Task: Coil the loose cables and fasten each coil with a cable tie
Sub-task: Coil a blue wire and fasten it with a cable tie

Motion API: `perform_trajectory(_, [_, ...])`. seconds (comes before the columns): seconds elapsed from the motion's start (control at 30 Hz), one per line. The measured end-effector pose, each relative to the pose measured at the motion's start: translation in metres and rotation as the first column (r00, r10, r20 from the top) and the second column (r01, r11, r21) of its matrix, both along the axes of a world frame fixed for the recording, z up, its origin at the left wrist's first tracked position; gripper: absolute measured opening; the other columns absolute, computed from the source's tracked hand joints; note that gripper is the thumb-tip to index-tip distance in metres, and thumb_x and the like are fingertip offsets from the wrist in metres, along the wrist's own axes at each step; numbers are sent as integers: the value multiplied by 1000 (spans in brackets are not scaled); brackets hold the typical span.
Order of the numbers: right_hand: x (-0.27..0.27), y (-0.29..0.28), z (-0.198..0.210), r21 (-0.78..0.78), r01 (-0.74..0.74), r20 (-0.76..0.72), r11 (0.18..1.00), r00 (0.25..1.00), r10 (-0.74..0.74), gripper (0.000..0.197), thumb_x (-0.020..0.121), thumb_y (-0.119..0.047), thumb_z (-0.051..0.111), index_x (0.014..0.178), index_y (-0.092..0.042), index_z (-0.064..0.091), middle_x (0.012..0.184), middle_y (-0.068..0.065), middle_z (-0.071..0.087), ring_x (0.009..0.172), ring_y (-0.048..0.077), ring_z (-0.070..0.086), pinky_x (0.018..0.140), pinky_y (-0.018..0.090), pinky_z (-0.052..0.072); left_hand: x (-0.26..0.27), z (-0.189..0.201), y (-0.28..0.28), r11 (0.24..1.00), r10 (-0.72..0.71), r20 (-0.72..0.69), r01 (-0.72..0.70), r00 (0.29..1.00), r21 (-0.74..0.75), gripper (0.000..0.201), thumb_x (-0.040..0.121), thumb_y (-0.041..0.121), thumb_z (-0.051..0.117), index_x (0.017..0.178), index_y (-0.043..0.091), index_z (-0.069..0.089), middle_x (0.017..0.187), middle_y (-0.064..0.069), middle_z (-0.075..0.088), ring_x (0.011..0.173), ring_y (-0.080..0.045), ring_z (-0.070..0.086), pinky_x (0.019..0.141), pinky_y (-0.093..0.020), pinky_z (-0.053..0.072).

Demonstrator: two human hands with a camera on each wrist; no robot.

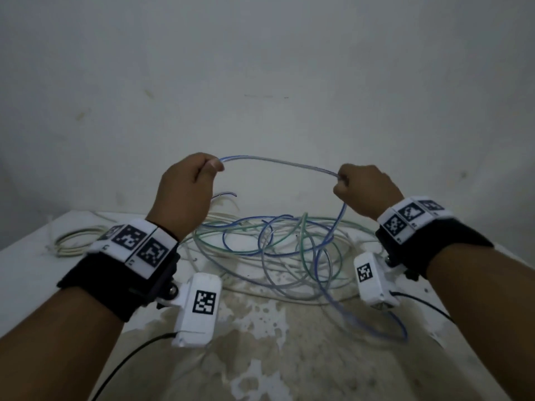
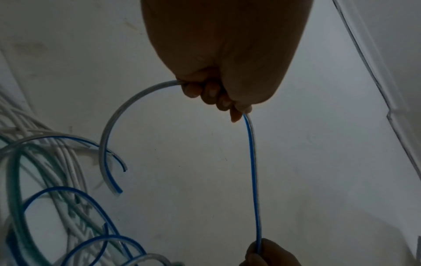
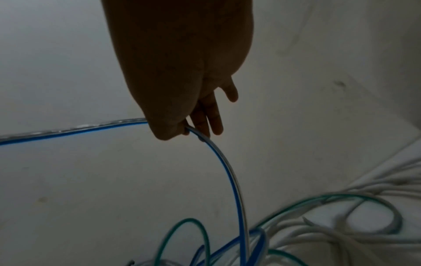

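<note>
Left hand [image 1: 185, 183] clenched on the blue-striped cable [image 1: 278, 164], near its free end, which curls out below the fist. Right hand [image 1: 362, 186] pinching the same cable farther along. Stretch between the two held up in a shallow arch above the tabletop [image 1: 26, 256]. Beyond the right grip, dropping into the loose tangle [image 1: 278, 250] of blue, green and white cables. At far left, a white coil [image 1: 75, 240], possibly already tied; too dim to tell.
</note>
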State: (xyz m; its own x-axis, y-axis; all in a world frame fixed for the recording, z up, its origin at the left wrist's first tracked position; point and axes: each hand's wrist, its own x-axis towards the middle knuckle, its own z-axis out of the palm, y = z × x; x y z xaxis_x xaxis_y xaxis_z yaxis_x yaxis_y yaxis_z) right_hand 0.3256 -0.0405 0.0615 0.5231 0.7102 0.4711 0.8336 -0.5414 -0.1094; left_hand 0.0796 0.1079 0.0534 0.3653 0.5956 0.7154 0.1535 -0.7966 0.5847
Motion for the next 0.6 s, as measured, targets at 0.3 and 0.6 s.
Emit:
perform_trajectory(0.3, [-20,11,44,534,-363,398,764,905,152,24,94,-15,44,102,-2,62,85,24,60,74,39,58,65,41,44,-1,-6,-3,927,-152,-226,59,962,-370,33,81,44,56,75,12,58,70,-2,56,75,-28,53,74,-38,41])
perform_trajectory(0.6, [-69,25,42,221,-568,599,793,720,349,32,85,0,57,116,-6,62,84,19,56,63,33,54,52,34,43,18,18,-38,913,-309,105,326,945,-247,20,93,31,58,76,22,63,59,-2,49,50,-15,46,56,-29,42])
